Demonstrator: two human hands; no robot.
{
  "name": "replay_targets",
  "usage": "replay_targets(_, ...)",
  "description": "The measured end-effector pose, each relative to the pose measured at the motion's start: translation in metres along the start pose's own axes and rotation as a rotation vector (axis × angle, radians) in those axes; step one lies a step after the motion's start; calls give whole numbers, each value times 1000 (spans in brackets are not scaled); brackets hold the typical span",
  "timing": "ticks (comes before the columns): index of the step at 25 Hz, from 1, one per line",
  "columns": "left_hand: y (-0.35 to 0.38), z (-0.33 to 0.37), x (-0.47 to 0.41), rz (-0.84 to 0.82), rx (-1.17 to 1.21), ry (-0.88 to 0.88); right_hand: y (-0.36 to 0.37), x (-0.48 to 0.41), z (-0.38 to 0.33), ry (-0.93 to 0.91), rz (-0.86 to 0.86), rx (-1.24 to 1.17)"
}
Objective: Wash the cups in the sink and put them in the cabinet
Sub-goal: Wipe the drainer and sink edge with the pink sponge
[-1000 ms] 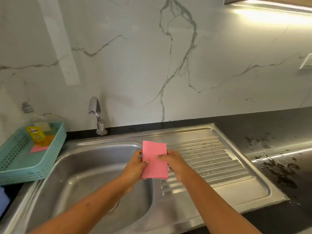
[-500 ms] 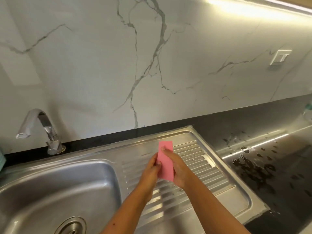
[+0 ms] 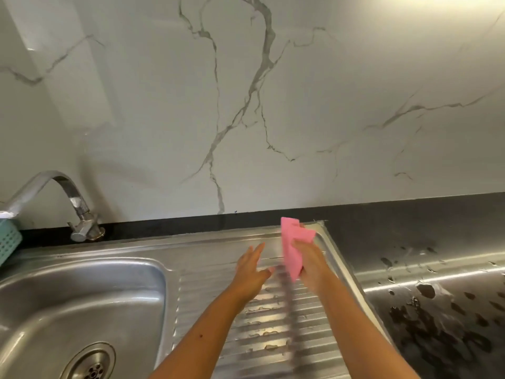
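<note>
My right hand (image 3: 311,262) grips a folded pink cloth (image 3: 291,248) above the far right part of the ribbed steel drainboard (image 3: 273,324). My left hand (image 3: 250,269) is just left of the cloth, fingers spread, holding nothing. The steel sink basin (image 3: 82,302) lies to the left with its drain (image 3: 91,365) visible at the bottom. I see no cup in this view.
A chrome tap (image 3: 68,203) stands at the back left, beside the corner of a teal plastic basket (image 3: 9,240). To the right, the dark countertop (image 3: 437,296) is wet with droplets. A white marble wall rises behind.
My left hand has let go of the pink cloth and opened. My right hand has carried the cloth toward the back right of the drainboard.
</note>
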State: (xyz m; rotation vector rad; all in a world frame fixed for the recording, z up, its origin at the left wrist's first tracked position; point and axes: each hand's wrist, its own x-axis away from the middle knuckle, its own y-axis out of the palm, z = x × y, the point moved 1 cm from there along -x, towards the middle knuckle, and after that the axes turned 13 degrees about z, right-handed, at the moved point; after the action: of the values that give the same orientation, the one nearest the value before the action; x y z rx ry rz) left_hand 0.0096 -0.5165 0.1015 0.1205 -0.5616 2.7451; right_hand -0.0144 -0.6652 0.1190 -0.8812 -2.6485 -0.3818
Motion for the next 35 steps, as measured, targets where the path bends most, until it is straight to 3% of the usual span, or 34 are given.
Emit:
replay_targets(4, -18, -21, -8, 262, -144, -156, -37, -61, -4, -602, 273, 1052)
replay_targets(6, -27, -29, -11, 340, -168, -204, -46, -108, 39, -719, 144, 1487)
replay_targets(7, -29, -33, -12, 368, -171, -221, -47, -124, 64, -683, 118, 1560)
replay_targets(8, -29, -36, -13, 388, -170, -233, -53, -146, 90, -671, 46, 1566)
replay_targets(10, -28, -42, -12, 414, -161, -239, -45, -144, 91, -826, 34, 1499)
replay_targets(11, -28, -44, -11, 430, -154, -233, -38, -127, 66, -708, 44, 1532)
replay_targets(12, -28, -45, -12, 448, -145, -227, -28, -112, 31, -413, -22, 1682)
replay_targets(13, -29, -47, -15, 468, -139, -225, -22, -101, 11, -283, -70, 1706)
replay_targets(15, -32, -50, -18, 493, -146, -219, -22, -97, -1, -383, 156, 1465)
replay_targets(16, -35, -51, -20, 505, -153, -206, -22, -101, 12, -425, 262, 1454)
replay_targets(22, -79, -77, -20, 571, -212, -199, -11, -103, 66, -492, 400, 1563)
replay_targets(26, -117, -101, -19, 632, -231, -242, 46, -82, 82, -554, 381, 1546)
replay_targets(35, -168, -141, -13, 625, -230, -281, 202, -22, 139, -621, 110, 1573)
